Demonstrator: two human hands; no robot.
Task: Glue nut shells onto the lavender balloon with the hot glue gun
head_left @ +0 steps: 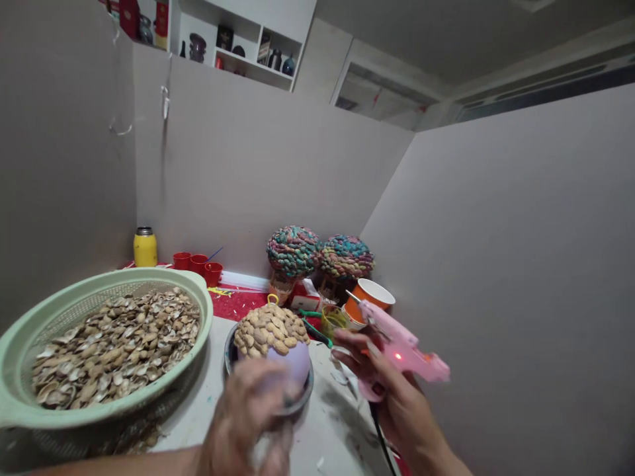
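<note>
A purple ball (pixel 290 365), its upper part covered with peanut shells (pixel 270 328), rests in a dark round bowl (pixel 308 390). My left hand (pixel 251 413) is in front of the ball, blurred by motion; its fingers are smeared and what they hold, if anything, cannot be made out. On the right, my right hand (pixel 391 390) is wrapped round a pink glue gun (pixel 397 340) with a red light glowing on its side. The gun's metal tip points up and left, and a black cord hangs below it.
A green basket (pixel 202 311) of shell halves (pixel 119 344) stands at the left. Behind are a yellow bottle (pixel 145 248), red cups (pixel 199 263), two colourful shell-covered balls (pixel 294 251), green-handled pliers (pixel 317 329) and orange-white paper tubs (pixel 372 299). Grey panels enclose the table.
</note>
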